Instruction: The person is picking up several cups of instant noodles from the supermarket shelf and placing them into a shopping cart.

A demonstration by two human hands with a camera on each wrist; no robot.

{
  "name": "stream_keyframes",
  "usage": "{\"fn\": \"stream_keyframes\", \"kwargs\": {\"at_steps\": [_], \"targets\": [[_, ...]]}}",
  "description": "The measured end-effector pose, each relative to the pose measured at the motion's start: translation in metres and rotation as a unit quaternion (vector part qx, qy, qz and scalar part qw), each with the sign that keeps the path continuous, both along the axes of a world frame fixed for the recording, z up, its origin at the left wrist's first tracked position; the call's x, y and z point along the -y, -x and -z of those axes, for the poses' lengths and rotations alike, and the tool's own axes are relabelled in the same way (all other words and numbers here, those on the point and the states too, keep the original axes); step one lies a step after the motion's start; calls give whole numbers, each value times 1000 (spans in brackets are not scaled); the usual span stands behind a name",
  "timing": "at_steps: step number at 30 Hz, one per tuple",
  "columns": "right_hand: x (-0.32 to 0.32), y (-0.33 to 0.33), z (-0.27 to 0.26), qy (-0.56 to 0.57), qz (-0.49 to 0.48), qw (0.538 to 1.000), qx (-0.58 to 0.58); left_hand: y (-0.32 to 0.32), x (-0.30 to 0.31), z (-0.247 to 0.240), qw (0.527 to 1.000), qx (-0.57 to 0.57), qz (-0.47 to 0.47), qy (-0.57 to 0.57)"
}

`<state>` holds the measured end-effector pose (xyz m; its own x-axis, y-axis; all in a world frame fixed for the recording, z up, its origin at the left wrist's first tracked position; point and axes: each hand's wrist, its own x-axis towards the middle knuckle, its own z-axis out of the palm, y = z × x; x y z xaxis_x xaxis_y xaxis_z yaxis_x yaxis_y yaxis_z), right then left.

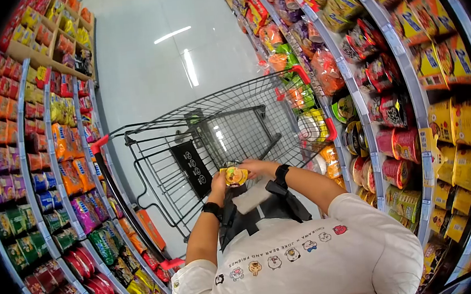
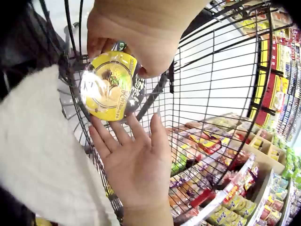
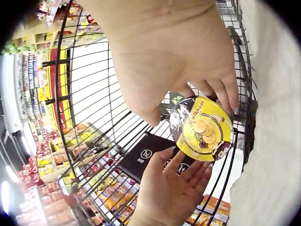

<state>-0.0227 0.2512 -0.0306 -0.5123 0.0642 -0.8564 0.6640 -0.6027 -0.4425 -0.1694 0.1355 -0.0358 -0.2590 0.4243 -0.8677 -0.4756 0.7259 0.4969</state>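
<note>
A round yellow instant-noodle bowl (image 1: 235,175) with a foil lid is held up between both hands, just above the near end of a wire shopping cart (image 1: 216,123). My left hand (image 1: 218,184) holds one edge of the bowl (image 2: 108,84) with fingers and thumb. My right hand (image 1: 257,167) holds the opposite edge; in the right wrist view its fingers (image 3: 221,92) curl over the rim of the bowl (image 3: 202,128). From each wrist view the other hand shows palm-on, its fingers under the bowl: the right hand (image 2: 136,165) and the left hand (image 3: 171,193).
The cart basket looks empty apart from a black flap (image 1: 192,168) on its child seat. Shelves of noodle packets (image 1: 50,165) line the left of the aisle, and shelves of cups and packets (image 1: 401,102) the right. Shiny white floor (image 1: 147,59) runs ahead.
</note>
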Motion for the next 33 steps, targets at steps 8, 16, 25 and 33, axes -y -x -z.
{"fn": "stream_keyframes", "kwargs": {"at_steps": [8,16,25,33], "targets": [[19,32,23,78,11,993,92,20,6,30,995,81,-6,66],[10,43,0,125,103,986,25,32,25,101,995,81,26,44],[8,61,18,99,99,990,15,75,-2,46,966,187,96,149],[-15,76,-50,11,197,980,-12,91,-44,-7,970,233,66,-14]]}}
